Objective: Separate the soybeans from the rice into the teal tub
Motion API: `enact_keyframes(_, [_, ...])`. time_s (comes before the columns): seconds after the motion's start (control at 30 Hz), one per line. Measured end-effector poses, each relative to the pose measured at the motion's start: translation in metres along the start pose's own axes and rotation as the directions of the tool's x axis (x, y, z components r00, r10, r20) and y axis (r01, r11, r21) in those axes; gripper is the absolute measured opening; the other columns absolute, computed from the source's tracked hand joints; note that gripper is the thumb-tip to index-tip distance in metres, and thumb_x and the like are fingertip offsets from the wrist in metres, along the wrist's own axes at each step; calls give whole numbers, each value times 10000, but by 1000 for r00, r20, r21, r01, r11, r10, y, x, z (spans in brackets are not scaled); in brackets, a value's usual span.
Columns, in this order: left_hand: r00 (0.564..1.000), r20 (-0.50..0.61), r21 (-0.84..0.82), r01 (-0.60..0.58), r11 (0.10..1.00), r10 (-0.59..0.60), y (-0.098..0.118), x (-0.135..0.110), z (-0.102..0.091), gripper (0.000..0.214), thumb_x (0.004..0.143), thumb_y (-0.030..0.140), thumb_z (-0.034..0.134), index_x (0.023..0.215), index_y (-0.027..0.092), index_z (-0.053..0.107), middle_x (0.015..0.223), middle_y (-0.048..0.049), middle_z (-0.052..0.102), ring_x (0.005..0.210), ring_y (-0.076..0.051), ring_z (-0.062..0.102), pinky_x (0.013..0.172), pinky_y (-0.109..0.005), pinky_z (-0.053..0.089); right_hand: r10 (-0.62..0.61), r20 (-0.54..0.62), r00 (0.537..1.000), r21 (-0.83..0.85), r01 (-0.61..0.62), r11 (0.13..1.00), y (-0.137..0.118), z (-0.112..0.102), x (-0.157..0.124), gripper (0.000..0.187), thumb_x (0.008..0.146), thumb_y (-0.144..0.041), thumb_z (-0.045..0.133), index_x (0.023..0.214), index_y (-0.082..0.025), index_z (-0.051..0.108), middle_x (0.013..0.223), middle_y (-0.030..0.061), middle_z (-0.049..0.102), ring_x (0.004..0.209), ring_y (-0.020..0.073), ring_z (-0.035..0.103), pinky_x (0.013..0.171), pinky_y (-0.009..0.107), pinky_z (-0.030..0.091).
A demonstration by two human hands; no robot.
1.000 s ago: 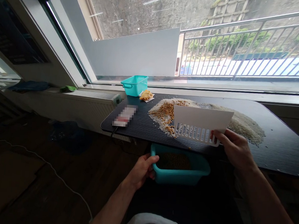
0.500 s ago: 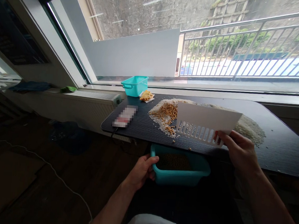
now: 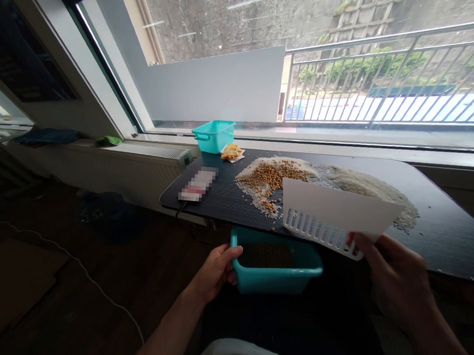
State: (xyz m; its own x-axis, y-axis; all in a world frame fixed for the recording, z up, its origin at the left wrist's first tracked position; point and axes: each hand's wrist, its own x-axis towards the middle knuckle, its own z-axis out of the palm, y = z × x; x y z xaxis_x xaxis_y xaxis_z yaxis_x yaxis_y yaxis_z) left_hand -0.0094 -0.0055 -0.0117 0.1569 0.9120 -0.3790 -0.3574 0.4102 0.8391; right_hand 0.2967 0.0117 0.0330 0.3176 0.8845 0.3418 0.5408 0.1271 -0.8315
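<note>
My left hand [image 3: 214, 269] grips the left rim of a teal plastic bin [image 3: 274, 279], held just under the front edge of the black table [image 3: 441, 237]. Brown beans lie inside the bin. My right hand [image 3: 397, 277] pinches the right corner of a white slotted plastic panel [image 3: 336, 212], held upright over the table's front edge. Behind the panel, a heap of yellow beans [image 3: 274, 176] lies mixed into a spread of white rice [image 3: 363, 183].
A second teal bin [image 3: 214, 134] and a small yellow snack pile [image 3: 231, 151] sit at the table's back left. A blurred flat object [image 3: 197, 183] lies near the left edge. A radiator [image 3: 140, 151] and a window with a railing run behind. A white cable [image 3: 89, 281] crosses the floor.
The right hand has drawn the white panel toward me and to the right, uncovering more of the beans. The left hand has shifted the teal bin slightly left.
</note>
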Motion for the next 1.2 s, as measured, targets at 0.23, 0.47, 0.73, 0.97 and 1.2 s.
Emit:
enact_keyframes(0.23, [1000,11,3,0,1000,0,-3,4,1,430,659,459,751,569,201,419,405,104,352,331,-55,367,373,-205,306,-89,85,992,120,79,990,-19,31,27,308,704,-503,632,667,-203,693,598,21,659,574,171,589,552,284,470])
enact_keyframes(0.47, [1000,-11,6,6,1000,-6,-3,3,0,442,633,473,764,575,203,419,402,111,345,322,-59,372,364,-204,311,-46,114,992,92,36,995,-17,37,23,273,704,-471,612,671,-210,685,572,-2,640,547,154,561,526,266,433])
enact_keyframes(0.73, [1000,-20,4,7,1000,-7,1,1,4,437,618,470,779,599,200,436,414,113,351,329,-61,383,364,-200,321,34,-36,999,14,-34,999,-20,22,38,236,687,-426,609,608,-208,655,589,16,642,599,174,571,585,286,422])
enact_keyframes(0.97, [1000,-23,14,17,1000,-17,0,2,2,438,631,475,770,595,201,430,411,113,345,330,-59,381,374,-202,327,39,-5,999,116,-38,993,-22,34,45,248,710,-436,612,600,-215,633,598,18,623,607,166,537,607,297,413])
enact_keyframes(1.2, [1000,-25,6,16,1000,-16,1,1,4,450,605,475,783,588,202,426,408,115,344,326,-59,379,365,-200,324,30,45,999,126,-36,991,-21,32,44,243,675,-428,617,588,-202,641,587,7,621,604,157,537,610,283,411])
